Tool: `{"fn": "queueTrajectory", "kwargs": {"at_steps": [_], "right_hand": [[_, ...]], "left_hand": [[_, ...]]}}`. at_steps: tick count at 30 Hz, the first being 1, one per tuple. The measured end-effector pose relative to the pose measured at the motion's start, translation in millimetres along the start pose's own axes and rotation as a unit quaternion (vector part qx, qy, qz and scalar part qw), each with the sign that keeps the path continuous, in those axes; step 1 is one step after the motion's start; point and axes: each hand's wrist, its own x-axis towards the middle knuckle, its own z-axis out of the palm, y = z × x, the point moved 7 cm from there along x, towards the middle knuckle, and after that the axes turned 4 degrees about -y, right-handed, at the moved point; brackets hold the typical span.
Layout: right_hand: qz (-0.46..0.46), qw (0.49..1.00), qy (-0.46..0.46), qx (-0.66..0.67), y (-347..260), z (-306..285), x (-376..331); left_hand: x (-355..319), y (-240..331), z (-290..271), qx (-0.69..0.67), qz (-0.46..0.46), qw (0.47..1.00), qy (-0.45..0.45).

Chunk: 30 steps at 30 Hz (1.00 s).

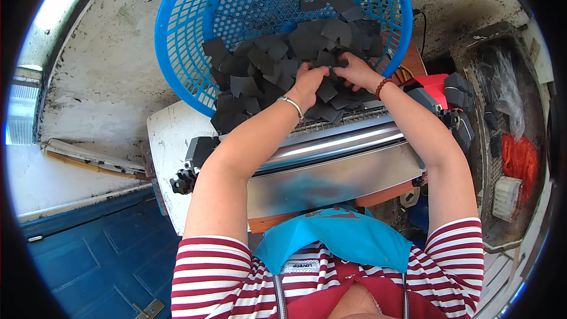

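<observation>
At the upper centre of the frame, the left hand (309, 81) and right hand (352, 70) meet, fingers pinched together on one dark foam piece (326, 74). Around them, a heap of such pieces (269, 59) spills from the tilted blue basket (177, 18) onto a metal machine (331, 165) below.

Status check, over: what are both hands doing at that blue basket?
Left hand and right hand both down in the black pieces, fingers closed on some. Blue basket tipped over the metal machine. Nothing blocking.
</observation>
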Motion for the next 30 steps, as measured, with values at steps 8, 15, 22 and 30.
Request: {"fn": "queueTrajectory", "kwargs": {"at_steps": [8, 15, 22, 30], "right_hand": [[-0.079, 0.975, 0.158, 0.135, -28.5, -71.3, -12.7], [-0.115, 0.939, 0.269, 0.181, -61.7, -114.1, -24.6], [-0.051, 0.960, 0.267, -0.060, -70.1, -136.1, -29.0], [-0.131, 0.933, 0.329, -0.068, -69.4, -124.8, -26.9]], "left_hand": [[-7.0, 86.3, 66.6, 0.049, 0.134, 0.988, -0.060], [7.5, 148.2, 93.1, 0.093, 0.175, 0.978, -0.061], [13.4, 168.8, 90.4, 0.137, 0.184, 0.973, -0.024], [19.0, 151.7, 56.7, 0.401, 0.343, 0.847, 0.064]]}}
